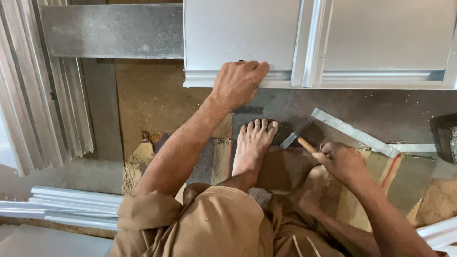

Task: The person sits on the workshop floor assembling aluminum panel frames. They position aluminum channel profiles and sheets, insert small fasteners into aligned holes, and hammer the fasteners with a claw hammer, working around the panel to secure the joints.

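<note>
Fingers of the left hand (236, 83) curl over the near edge of a grey metal panel (240, 33) lying on the floor. Right hand (342, 162) grips a hammer (296, 135), wooden handle slanting up-left, head beside the bare foot (254, 143).

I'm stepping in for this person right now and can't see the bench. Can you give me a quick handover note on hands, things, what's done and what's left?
Left hand: gripping the lower edge of the aluminium frame, fingers curled over its rail.
Right hand: shut on the wooden handle of the hammer, its head low beside the bare foot.
A loose metal strip lies slanted on the floor just right of the hammer. More profiles are stacked at lower left.
Done: frame is held steady, hammer is in hand.
Left: any hammering; no strike is under way in this view.
</note>
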